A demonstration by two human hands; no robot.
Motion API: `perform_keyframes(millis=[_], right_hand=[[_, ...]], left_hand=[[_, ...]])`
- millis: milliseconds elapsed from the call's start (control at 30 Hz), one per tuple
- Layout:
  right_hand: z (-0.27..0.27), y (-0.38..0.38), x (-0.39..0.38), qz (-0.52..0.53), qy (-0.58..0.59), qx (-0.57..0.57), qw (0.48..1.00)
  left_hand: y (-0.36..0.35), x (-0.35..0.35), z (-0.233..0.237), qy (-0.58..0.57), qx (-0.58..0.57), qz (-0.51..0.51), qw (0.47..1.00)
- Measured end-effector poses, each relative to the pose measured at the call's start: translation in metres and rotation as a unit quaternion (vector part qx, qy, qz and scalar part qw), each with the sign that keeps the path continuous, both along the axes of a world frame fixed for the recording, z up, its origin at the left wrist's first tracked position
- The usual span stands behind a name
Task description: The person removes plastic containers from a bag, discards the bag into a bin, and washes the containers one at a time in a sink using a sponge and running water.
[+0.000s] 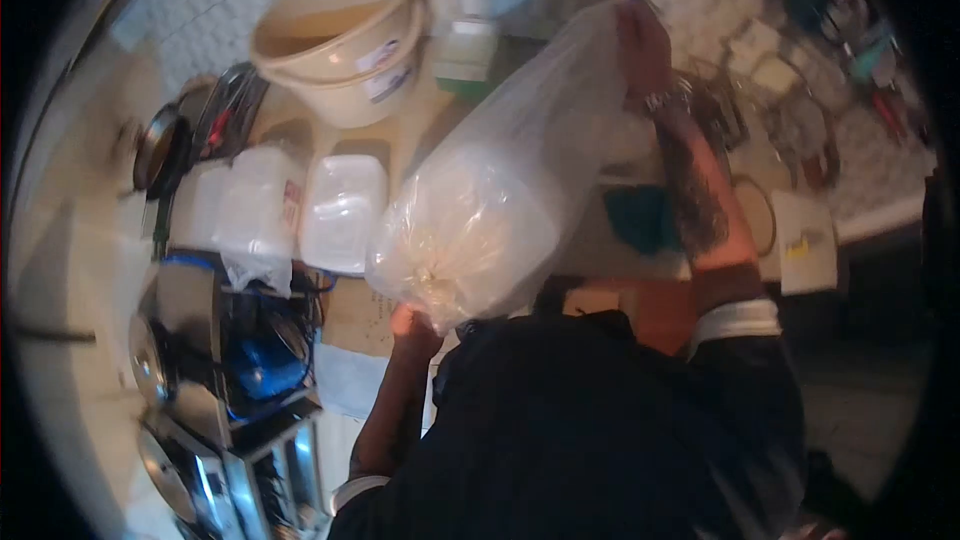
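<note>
Bag (490,190) of clear plastic held up over the surface (415,145).
Right hand (640,40) has its grip pressed together on the top; left hand (413,325) sits under the bottom, grip not clear.

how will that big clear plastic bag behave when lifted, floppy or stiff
Likely floppy: the clear plastic bag wrinkles between the right hand at its top and the left hand under its base. Probably light for its bulk; glossy film may slip.
</note>
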State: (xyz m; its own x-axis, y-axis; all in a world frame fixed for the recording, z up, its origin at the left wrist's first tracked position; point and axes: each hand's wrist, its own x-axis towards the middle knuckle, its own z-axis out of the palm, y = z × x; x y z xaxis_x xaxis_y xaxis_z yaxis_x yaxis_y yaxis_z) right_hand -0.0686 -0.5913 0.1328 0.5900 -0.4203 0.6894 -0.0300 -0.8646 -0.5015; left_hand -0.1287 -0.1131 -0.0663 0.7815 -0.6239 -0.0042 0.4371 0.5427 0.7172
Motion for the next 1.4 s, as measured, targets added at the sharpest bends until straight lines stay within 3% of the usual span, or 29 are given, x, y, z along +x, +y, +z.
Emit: perform_keyframes(millis=[100, 167, 200, 267, 333, 367, 467, 533, 667, 733, 800, 900, 967, 1000, 1067, 1100, 1200, 1300, 1400], right_hand=[[-0.014, -0.047, -0.033, 0.115, -0.139, 0.087, 0.980], [-0.003, 0.007, -0.068, 0.030, -0.066, -0.018, 0.997], [0.000, 0.038, -0.088, -0.015, -0.031, -0.070, 0.997], [-0.028, 0.081, -0.126, -0.062, -0.074, -0.033, 0.995], [-0.064, 0.137, -0.163, -0.057, -0.100, 0.031, 0.993], [-0.086, 0.166, -0.184, -0.038, -0.095, 0.069, 0.992], [-0.143, 0.230, -0.207, 0.007, 0.116, 0.119, 0.986], [-0.153, 0.245, -0.190, -0.018, 0.106, 0.132, 0.985], [-0.140, 0.221, -0.174, -0.084, 0.074, 0.099, 0.989], [-0.125, 0.203, -0.170, -0.066, 0.079, 0.059, 0.993], [-0.125, 0.190, -0.166, -0.034, 0.099, 0.065, 0.992], [-0.139, 0.166, -0.158, 0.011, 0.122, 0.117, 0.986], [-0.146, 0.144, -0.150, 0.005, 0.097, 0.126, 0.987], [-0.139, 0.129, -0.152, 0.059, 0.180, 0.146, 0.971], [-0.124, 0.101, -0.162, 0.163, 0.341, 0.185, 0.907], [-0.140, 0.097, -0.166, 0.197, 0.285, 0.185, 0.920], [-0.133, 0.101, -0.169, 0.119, 0.233, 0.339, 0.904], [-0.197, 0.083, -0.158, 0.088, 0.006, 0.428, 0.900], [-0.229, 0.071, -0.172, 0.045, 0.012, 0.623, 0.781]], left_hand=[[-0.010, 0.020, 0.023, 0.066, -0.068, -0.076, 0.993], [-0.007, 0.034, -0.005, 0.029, -0.052, -0.089, 0.994], [-0.016, 0.039, 0.001, -0.042, 0.052, -0.080, 0.995], [-0.033, 0.047, 0.015, -0.183, 0.264, -0.074, 0.944], [-0.051, 0.041, 0.036, 0.124, 0.149, -0.115, 0.974], [-0.056, 0.033, 0.052, 0.159, 0.156, -0.109, 0.969], [-0.066, 0.018, 0.050, 0.140, 0.233, -0.108, 0.956], [-0.068, 0.012, 0.053, 0.092, 0.254, -0.126, 0.955], [-0.056, 0.020, 0.004, -0.130, 0.311, -0.142, 0.931], [-0.059, 0.020, 0.016, -0.084, 0.317, -0.149, 0.933], [-0.067, 0.016, 0.040, 0.147, 0.273, -0.159, 0.937], [-0.062, 0.020, 0.036, 0.078, 0.291, -0.176, 0.937], [-0.058, 0.028, 0.037, 0.127, 0.253, -0.152, 0.947], [-0.054, 0.033, 0.037, 0.152, 0.235, -0.142, 0.949], [-0.039, 0.076, 0.019, 0.127, 0.223, -0.156, 0.954], [-0.042, 0.090, 0.035, 0.069, 0.232, -0.176, 0.954], [-0.049, 0.099, 0.041, 0.076, 0.334, -0.172, 0.924], [-0.080, 0.072, 0.058, 0.062, 0.366, -0.156, 0.915], [-0.051, 0.106, -0.015, -0.260, 0.458, -0.202, 0.826]])
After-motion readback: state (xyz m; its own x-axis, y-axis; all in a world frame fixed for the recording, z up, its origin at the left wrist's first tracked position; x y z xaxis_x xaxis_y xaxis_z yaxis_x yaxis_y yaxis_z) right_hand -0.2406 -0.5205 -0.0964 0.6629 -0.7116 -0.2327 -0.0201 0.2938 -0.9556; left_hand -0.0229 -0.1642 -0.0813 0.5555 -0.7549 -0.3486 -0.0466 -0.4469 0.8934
